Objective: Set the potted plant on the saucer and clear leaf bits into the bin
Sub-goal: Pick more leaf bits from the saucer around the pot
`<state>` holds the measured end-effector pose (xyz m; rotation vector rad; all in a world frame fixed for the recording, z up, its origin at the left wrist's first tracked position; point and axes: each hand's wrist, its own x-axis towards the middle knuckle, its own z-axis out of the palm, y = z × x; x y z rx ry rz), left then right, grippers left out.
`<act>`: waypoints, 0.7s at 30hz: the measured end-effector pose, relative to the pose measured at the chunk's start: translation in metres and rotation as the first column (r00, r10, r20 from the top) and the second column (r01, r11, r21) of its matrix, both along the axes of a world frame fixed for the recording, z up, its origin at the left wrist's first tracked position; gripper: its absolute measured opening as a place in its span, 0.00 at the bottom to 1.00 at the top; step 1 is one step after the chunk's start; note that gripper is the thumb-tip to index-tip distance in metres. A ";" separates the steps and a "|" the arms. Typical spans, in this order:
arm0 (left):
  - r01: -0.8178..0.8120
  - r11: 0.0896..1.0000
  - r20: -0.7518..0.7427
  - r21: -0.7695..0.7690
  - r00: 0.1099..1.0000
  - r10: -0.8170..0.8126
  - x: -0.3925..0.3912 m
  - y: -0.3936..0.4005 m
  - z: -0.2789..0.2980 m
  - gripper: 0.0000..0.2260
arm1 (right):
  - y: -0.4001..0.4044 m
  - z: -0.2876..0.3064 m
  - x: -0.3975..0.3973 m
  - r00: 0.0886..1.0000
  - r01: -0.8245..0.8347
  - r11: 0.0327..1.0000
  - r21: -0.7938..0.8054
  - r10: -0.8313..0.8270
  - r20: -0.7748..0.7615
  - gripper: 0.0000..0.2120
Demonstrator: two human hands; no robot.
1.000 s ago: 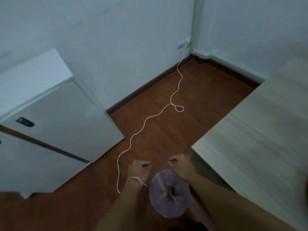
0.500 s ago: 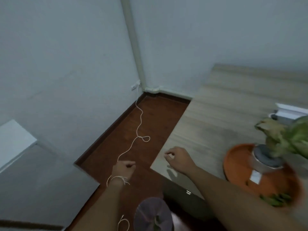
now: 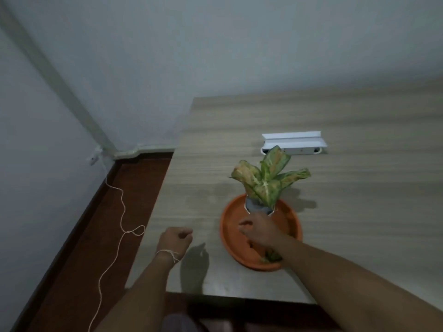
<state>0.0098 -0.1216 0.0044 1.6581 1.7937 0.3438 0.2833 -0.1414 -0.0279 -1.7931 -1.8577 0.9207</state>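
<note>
A potted plant point(image 3: 266, 180) with green and pink leaves stands in its grey pot point(image 3: 254, 207) at the far side of an orange saucer point(image 3: 229, 219) on the wooden table point(image 3: 359, 188). Green leaf bits point(image 3: 271, 256) lie on the saucer's near side. My right hand point(image 3: 259, 230) is over the saucer's middle with its fingers curled down onto the saucer, and a small green bit shows at the fingertips. My left hand point(image 3: 175, 242) is a loose fist over the table's left edge, holding nothing. A dark part of the bin point(image 3: 177, 321) shows at the bottom edge.
A white box-like object point(image 3: 293, 142) lies on the table behind the plant. A white cord point(image 3: 122, 212) runs from a wall socket across the red-brown floor point(image 3: 96, 236) to the left of the table. Grey walls close off the far side.
My view has swung up and right from the floor and bin to the table. My right hand has moved from above the bin to the table edge and then onto the saucer.
</note>
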 end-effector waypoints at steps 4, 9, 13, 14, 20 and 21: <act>0.154 0.985 0.021 -0.077 0.988 -0.152 0.074 0.005 -0.011 0.11 | -0.014 -0.027 0.065 0.987 0.065 0.997 0.033 -0.060 -0.146 0.20; 0.374 0.901 0.002 -0.218 0.924 -0.383 0.134 -0.006 -0.028 0.13 | -0.017 -0.054 0.101 0.999 0.010 0.997 -0.071 -0.007 0.037 0.21; 0.476 0.840 -0.017 -0.259 0.868 -0.497 0.158 -0.005 -0.034 0.15 | -0.025 -0.055 0.104 0.970 -0.081 0.972 -0.222 0.128 0.205 0.14; 0.490 0.830 -0.024 -0.266 0.858 -0.514 0.162 -0.005 -0.036 0.16 | -0.027 -0.055 0.104 0.966 -0.101 0.971 -0.217 0.148 0.214 0.13; 0.532 0.794 -0.095 -0.295 0.810 -0.578 0.172 0.005 -0.048 0.11 | -0.030 -0.063 0.098 0.952 -0.107 0.977 -0.186 0.154 0.263 0.21; 0.536 0.788 -0.110 -0.304 0.801 -0.588 0.172 0.005 -0.048 0.11 | -0.030 -0.063 0.097 0.947 -0.099 0.974 -0.206 0.155 0.281 0.24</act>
